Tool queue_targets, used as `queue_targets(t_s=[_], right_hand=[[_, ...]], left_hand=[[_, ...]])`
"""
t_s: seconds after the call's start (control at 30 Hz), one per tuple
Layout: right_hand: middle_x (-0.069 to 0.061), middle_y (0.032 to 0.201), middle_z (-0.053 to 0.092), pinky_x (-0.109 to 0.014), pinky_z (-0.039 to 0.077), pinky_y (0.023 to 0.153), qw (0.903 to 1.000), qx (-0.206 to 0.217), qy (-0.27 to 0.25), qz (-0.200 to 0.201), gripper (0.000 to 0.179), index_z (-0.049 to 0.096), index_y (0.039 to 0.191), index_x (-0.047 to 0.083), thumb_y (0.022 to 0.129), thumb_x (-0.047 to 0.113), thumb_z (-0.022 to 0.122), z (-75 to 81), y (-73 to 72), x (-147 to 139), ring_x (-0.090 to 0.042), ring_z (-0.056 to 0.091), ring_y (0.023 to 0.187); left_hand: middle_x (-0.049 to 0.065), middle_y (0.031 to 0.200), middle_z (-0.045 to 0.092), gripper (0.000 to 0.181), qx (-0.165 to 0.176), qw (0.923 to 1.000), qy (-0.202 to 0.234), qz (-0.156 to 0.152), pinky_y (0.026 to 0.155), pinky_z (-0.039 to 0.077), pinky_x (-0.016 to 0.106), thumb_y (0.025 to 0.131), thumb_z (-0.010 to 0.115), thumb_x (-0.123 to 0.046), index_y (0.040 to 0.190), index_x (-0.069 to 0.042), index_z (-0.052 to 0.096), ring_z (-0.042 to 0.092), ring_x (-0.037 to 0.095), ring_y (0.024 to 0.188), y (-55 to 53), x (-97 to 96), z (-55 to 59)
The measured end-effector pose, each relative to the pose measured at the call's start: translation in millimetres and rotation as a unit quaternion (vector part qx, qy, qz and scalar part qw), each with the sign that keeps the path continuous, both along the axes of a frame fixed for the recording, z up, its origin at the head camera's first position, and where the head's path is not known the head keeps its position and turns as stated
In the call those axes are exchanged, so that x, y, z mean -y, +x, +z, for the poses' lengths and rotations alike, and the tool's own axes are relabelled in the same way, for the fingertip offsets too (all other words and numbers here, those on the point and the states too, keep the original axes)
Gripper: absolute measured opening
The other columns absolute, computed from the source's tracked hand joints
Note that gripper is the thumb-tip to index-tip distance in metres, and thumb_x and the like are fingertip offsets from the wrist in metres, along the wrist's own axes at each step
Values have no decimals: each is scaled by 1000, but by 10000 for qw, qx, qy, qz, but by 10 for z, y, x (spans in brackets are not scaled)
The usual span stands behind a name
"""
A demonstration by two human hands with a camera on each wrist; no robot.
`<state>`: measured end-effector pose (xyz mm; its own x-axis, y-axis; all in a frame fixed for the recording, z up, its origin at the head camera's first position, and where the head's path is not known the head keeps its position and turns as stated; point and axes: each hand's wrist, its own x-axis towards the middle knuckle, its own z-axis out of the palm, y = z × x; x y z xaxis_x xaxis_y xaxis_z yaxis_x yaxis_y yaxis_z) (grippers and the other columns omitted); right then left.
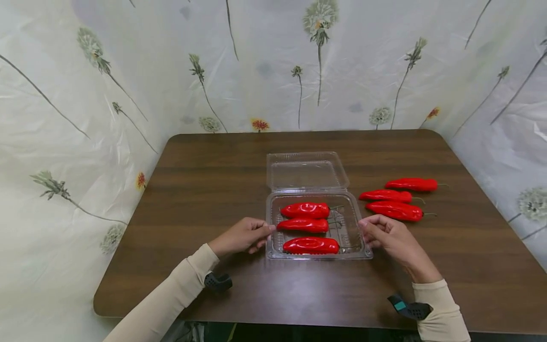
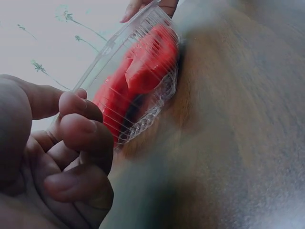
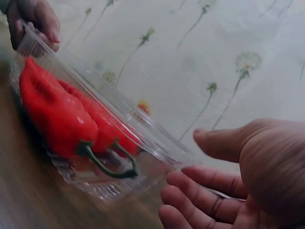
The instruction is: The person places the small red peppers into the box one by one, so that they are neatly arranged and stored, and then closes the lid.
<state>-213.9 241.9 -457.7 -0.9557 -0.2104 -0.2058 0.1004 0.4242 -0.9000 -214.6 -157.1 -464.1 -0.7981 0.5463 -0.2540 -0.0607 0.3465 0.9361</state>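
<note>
A clear plastic clamshell container (image 1: 271, 247) lies with its lid (image 1: 305, 171) folded back. Three red chili peppers lie across its base: a back pepper (image 1: 305, 210), a middle pepper (image 1: 302, 225) and a front pepper (image 1: 311, 245). With thumb and index finger the left hand (image 1: 248, 235) pinches the container's left rim; its other fingers curl below, as the left wrist view shows. On the opposite side, the right hand (image 1: 391, 240) has its fingertips at the right rim. In the right wrist view, the right thumb (image 3: 217, 143) stands apart from the fingers.
Three more red peppers lie to the right of the container: a far one (image 1: 411, 185), one between (image 1: 385, 195) and a near one (image 1: 395, 211). All rest on the brown wooden table (image 1: 205, 175). Flower-patterned sheeting (image 1: 265, 71) surrounds the table's back and sides.
</note>
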Motion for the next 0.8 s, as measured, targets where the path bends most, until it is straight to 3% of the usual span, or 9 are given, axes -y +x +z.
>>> queue_targets(t_s=[0.1,0.2,0.3,0.37,0.43,0.53,0.67,0.8], right_hand=[[-16,112,67,-27,57,79,9972,-529,526,-40,46,61,126,2,101,41,61,35,-5,-49,-15,66,92],[-13,120,68,-19,52,80,9885,-1050,1082,-87,43,63,127,8,100,41,61,80,-25,-112,-11,63,97],[-11,126,66,-16,48,82,9793,-1459,1397,-133,41,64,129,11,99,40,63,110,-58,-179,-17,62,105],[-13,129,64,-25,50,89,9762,-1633,1420,-169,43,62,130,10,98,38,65,119,-95,-219,-28,61,112],[-16,132,62,-43,51,93,9718,-1783,1524,-221,47,60,132,9,97,39,67,114,-143,-269,-38,57,117],[-21,135,58,-64,44,92,9598,-2077,1878,-181,53,57,134,7,94,38,71,97,-227,-364,-46,52,121],[-24,135,56,-66,40,95,9434,-2433,2254,62,56,56,136,3,92,32,76,70,-340,-505,-48,50,122],[-26,133,57,-65,37,99,9327,-2613,2466,305,54,59,132,0,88,24,80,44,-427,-627,-48,49,123]], left_hand=[[3,64,53,32,36,10000,38,5,47,41,25,105,54,-27,83,-5,61,48,16,49,-1,-7,1],[3,64,53,32,39,10000,46,-7,48,42,25,105,55,-27,83,-6,61,49,16,49,-1,-8,-2],[2,64,53,32,-9,10000,26,-25,50,42,26,105,55,-27,82,-6,61,49,16,50,-3,1,-18],[2,64,53,32,-26,10000,-12,-14,50,43,26,105,55,-27,82,-7,61,49,16,51,0,16,-21],[3,65,53,31,-32,10000,-64,-5,51,43,26,106,54,-27,83,-7,61,49,15,52,3,28,-18],[3,66,54,31,-25,9999,-115,8,52,43,26,105,55,-29,84,-7,62,50,16,53,8,35,-8],[4,66,54,33,-111,9999,-96,-14,51,43,26,105,56,-30,84,-4,61,50,15,52,7,23,-14],[3,65,53,34,-158,9998,-79,-61,50,41,25,105,55,-29,83,-4,60,50,14,52,6,6,-23]])
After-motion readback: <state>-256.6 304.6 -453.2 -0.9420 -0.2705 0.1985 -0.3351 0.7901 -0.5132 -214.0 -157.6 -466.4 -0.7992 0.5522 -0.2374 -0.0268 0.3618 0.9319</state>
